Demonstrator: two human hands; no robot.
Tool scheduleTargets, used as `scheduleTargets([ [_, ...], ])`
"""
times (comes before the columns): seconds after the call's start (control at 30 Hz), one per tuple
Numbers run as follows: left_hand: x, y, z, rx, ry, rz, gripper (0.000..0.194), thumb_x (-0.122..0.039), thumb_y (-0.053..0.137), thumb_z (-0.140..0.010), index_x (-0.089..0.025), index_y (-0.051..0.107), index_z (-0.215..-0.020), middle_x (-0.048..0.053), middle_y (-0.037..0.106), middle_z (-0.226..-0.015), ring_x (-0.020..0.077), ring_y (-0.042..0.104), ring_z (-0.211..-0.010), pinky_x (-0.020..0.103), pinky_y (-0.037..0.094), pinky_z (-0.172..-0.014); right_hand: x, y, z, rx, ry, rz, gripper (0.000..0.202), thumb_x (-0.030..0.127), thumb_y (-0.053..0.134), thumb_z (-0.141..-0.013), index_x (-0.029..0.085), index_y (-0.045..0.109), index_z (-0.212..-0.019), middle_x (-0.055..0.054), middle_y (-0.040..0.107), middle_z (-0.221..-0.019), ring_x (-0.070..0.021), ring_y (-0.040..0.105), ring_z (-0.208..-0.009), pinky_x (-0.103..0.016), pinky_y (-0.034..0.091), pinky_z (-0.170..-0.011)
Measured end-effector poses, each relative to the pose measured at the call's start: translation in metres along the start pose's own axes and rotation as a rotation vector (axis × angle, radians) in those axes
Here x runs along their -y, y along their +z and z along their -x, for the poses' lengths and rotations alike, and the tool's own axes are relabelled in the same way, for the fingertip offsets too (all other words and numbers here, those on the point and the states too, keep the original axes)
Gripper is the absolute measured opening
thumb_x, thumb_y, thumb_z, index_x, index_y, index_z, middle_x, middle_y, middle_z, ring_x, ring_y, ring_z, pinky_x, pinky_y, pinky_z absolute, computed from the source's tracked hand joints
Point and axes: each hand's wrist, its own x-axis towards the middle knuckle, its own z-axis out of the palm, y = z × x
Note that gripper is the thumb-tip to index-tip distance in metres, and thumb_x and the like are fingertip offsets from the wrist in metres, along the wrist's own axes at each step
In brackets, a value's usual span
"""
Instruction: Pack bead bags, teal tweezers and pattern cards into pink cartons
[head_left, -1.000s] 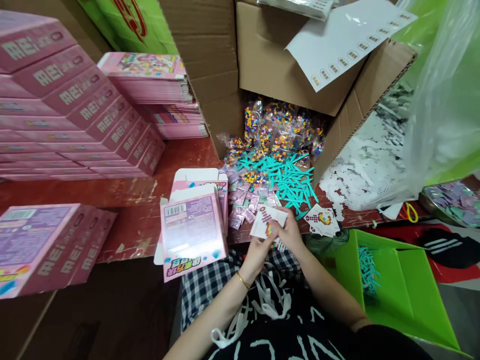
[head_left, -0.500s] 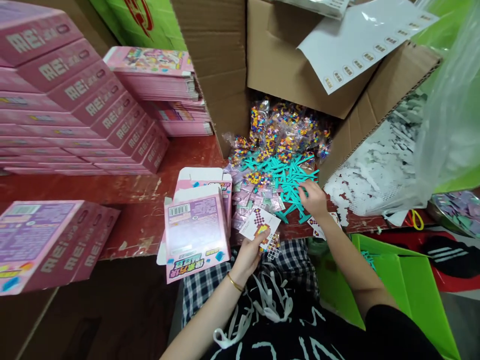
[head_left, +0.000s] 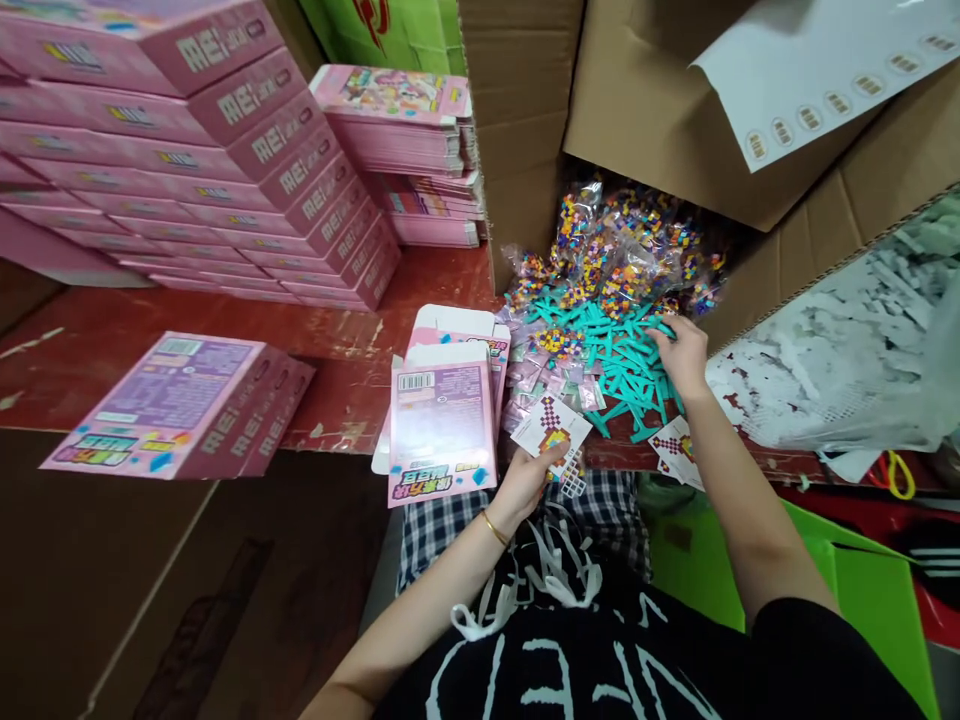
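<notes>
My left hand [head_left: 529,480] is closed on a white card [head_left: 546,424] with a pixel picture printed on it. Under the card, a clear bag and a white grid piece [head_left: 574,480] stick out from the same hand. My right hand [head_left: 682,358] reaches over a heap of small teal plastic sticks [head_left: 630,378], some T-shaped, its fingers pinched on one at the heap's far right side. Left of the sticks lie small pinkish packets [head_left: 529,370] with a bag of coloured beads [head_left: 556,344] on top. More printed cards [head_left: 675,448] lie beneath my right forearm.
Bead bags [head_left: 622,240] spill from a cardboard box [head_left: 517,130]. Two opened pink boxes [head_left: 442,425] overlap at the table edge. Pink boxes [head_left: 225,150] are stacked at left, with a smaller stack [head_left: 247,410] in front. White pieces fill a bag [head_left: 810,360]; a green bin [head_left: 862,570] stands below right.
My right hand has moved farther back and right over the teal sticks, its fingers now closed on one. My left hand keeps the card. The whole view has shifted, bringing more left-side boxes in.
</notes>
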Motion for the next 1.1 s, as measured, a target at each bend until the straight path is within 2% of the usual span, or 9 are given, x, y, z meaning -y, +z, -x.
scheduleTargets([
  [0.2, 0.008, 0.003, -0.001, 0.022, -0.017, -0.009, 0.046, -0.029, 0.086, -0.062, -0.012, 0.069, -0.101, 0.013, 0.076, -0.096, 0.0292, 0.07, -0.095, 0.041, 0.055, -0.087, -0.003, 0.0, 0.013, 0.192, -0.021, -0.138, 0.023, 0.022, 0.061, -0.083, 0.016, 0.074, -0.101, -0.012, 0.073, -0.109, -0.0268, 0.066, -0.106, -0.042, 0.048, -0.1],
  [0.37, 0.005, 0.001, 0.007, 0.035, 0.004, -0.026, 0.047, -0.032, 0.086, -0.062, -0.012, 0.069, -0.101, 0.013, 0.075, -0.098, 0.0292, 0.071, -0.093, 0.041, 0.055, -0.086, 0.042, -0.036, 0.038, -0.176, 0.203, -0.557, 0.034, 0.042, 0.065, -0.083, 0.02, 0.07, -0.109, -0.008, 0.074, -0.102, -0.0223, 0.07, -0.091, -0.041, 0.056, -0.086],
  [0.47, 0.002, 0.006, 0.015, 0.103, 0.036, -0.031, 0.049, -0.04, 0.083, -0.067, -0.011, 0.069, -0.104, 0.015, 0.075, -0.102, 0.0304, 0.07, -0.097, 0.043, 0.053, -0.09, 0.091, -0.043, 0.074, 0.103, 0.341, -0.83, 0.037, 0.047, 0.074, -0.075, 0.021, 0.072, -0.102, -0.005, 0.074, -0.083, -0.0196, 0.068, -0.069, -0.038, 0.058, -0.07],
  [0.53, -0.001, 0.01, 0.021, 0.131, 0.106, -0.042, 0.053, -0.037, 0.082, -0.068, -0.013, 0.067, -0.112, 0.014, 0.073, -0.111, 0.0302, 0.067, -0.105, 0.043, 0.05, -0.096, 0.12, -0.037, 0.096, 0.261, 0.304, -0.854, 0.03, 0.045, 0.077, -0.072, 0.023, 0.075, -0.094, -0.005, 0.073, -0.086, -0.0203, 0.067, -0.074, -0.039, 0.058, -0.074],
  [0.67, -0.013, 0.013, 0.035, 0.071, 0.196, -0.124, 0.051, -0.025, 0.083, -0.066, -0.016, 0.066, -0.114, 0.011, 0.071, -0.116, 0.0285, 0.066, -0.107, 0.043, 0.047, -0.1, 0.151, -0.023, 0.113, 0.271, 0.25, -0.857, 0.046, 0.042, 0.083, -0.065, 0.029, 0.07, -0.107, -0.006, 0.064, -0.119, -0.0245, 0.061, -0.107, -0.039, 0.055, -0.087],
  [0.77, -0.035, 0.009, 0.045, 0.116, 0.219, -0.204, 0.046, -0.025, 0.082, -0.068, -0.015, 0.066, -0.11, 0.011, 0.072, -0.111, 0.0291, 0.067, -0.103, 0.043, 0.049, -0.097, 0.163, -0.019, 0.104, 0.558, 0.288, -1.061, 0.066, 0.039, 0.084, -0.064, 0.033, 0.058, -0.124, -0.004, 0.061, -0.123, -0.0229, 0.062, -0.109, -0.036, 0.056, -0.086],
  [0.87, -0.068, -0.003, 0.051, 0.096, 0.369, -0.309, 0.051, -0.029, 0.078, -0.074, -0.018, 0.059, -0.12, 0.011, 0.068, -0.119, 0.028, 0.064, -0.109, 0.041, 0.047, -0.099, 0.182, -0.005, 0.078, 0.712, 0.255, -1.192, 0.056, 0.039, 0.084, -0.064, 0.03, 0.059, -0.113, -0.002, 0.067, -0.107, -0.0211, 0.066, -0.098, -0.035, 0.057, -0.083],
  [1.0, -0.108, -0.043, 0.051, -0.233, 0.738, -0.662, 0.069, -0.037, 0.075, -0.077, -0.02, 0.041, -0.134, 0.015, 0.049, -0.138, 0.0284, 0.051, -0.125, 0.044, 0.038, -0.109, 0.22, 0.048, 0.018, 0.464, 0.22, -1.307, 0.055, 0.046, 0.083, -0.062, 0.028, 0.055, -0.106, -0.002, 0.067, -0.109, -0.0215, 0.065, -0.101, -0.037, 0.056, -0.087],
  [1.1, -0.118, -0.081, 0.045, -0.455, 0.882, -1.052, 0.085, -0.042, 0.081, -0.069, -0.016, 0.037, -0.138, 0.018, 0.041, -0.142, 0.0339, 0.038, -0.135, 0.051, 0.026, -0.115, 0.243, 0.104, -0.027, 0.239, 0.201, -1.236, 0.059, 0.053, 0.078, -0.062, 0.025, 0.051, -0.106, -0.005, 0.065, -0.11, -0.0213, 0.064, -0.103, -0.038, 0.053, -0.092],
])
